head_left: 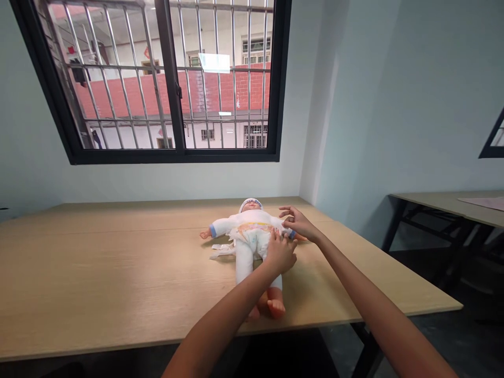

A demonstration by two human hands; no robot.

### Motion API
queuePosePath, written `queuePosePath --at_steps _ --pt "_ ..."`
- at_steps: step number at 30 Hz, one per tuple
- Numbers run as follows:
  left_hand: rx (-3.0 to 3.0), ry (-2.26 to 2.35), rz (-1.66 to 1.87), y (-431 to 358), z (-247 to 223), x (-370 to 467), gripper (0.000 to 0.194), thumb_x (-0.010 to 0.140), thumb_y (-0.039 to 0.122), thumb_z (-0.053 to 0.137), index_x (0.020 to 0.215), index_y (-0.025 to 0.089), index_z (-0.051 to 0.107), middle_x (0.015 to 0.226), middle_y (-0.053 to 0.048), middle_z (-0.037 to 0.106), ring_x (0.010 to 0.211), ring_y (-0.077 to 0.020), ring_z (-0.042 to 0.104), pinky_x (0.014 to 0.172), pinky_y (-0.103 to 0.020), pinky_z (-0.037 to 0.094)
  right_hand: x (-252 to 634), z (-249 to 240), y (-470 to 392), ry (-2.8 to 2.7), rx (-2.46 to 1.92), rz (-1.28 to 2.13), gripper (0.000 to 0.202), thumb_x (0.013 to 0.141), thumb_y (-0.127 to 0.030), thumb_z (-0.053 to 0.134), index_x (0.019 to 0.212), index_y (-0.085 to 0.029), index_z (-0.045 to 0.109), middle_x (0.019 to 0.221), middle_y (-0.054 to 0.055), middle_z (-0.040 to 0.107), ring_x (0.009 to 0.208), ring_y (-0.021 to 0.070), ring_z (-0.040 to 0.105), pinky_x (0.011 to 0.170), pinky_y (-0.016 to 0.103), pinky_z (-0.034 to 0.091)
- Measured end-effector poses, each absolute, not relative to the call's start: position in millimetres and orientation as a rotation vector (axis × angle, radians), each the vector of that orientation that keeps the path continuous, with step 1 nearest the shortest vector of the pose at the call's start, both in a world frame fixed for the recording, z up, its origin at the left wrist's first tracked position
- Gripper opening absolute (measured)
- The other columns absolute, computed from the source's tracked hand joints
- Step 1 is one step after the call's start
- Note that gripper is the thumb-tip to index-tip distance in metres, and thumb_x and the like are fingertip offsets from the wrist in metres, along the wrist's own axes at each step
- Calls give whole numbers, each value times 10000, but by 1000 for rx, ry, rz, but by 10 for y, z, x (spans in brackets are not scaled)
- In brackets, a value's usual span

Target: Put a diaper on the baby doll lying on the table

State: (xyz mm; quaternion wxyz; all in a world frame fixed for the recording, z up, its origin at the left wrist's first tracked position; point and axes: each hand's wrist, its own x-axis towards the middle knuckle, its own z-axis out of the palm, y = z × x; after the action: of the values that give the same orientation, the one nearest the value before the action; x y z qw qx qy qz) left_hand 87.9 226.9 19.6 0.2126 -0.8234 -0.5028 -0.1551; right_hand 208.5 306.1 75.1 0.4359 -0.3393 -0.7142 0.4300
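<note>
A baby doll (244, 262) in a white outfit with blue cuffs lies on its back on the wooden table, feet toward me. Around its hips is a white diaper (252, 236) with a coloured print along the waist. My left hand (281, 253) rests at the diaper's right side, its fingers apart and touching it. Just beyond, my right hand (298, 223) hovers over the doll's arm at the right, fingers curved and spread with nothing visible in them. A white strap-like flap (223, 252) sticks out on the doll's left side in view. My left forearm covers part of one leg.
The wooden table (118, 273) has its near edge below the doll's feet and its right edge slanting toward me. Behind it is a wall with a barred window (179, 105). A second table (441, 207) stands at the right with a pink sheet (484, 202).
</note>
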Motion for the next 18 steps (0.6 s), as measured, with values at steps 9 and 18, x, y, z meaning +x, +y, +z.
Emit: queuePosePath --at_steps 9,18 --pt "-2262 -1459 -406 2306 218 959 349 901 240 445 1148 109 653 1054 -182 694 1098 -351 612 1059 -547 332 1945 778 3148 -1892 -824 985 585 628 -81 582 1189 -228 507 980 14 601 628 89 523 513 198 446" --pt "-2171 -1426 -695 2273 240 874 406 906 305 466 1273 192 600 1225 -147 637 1344 -383 418 1098 -576 311 2066 850 3113 -1870 -851 1050 580 629 -104 622 1185 -227 510 999 30 612 645 108 549 474 202 457"
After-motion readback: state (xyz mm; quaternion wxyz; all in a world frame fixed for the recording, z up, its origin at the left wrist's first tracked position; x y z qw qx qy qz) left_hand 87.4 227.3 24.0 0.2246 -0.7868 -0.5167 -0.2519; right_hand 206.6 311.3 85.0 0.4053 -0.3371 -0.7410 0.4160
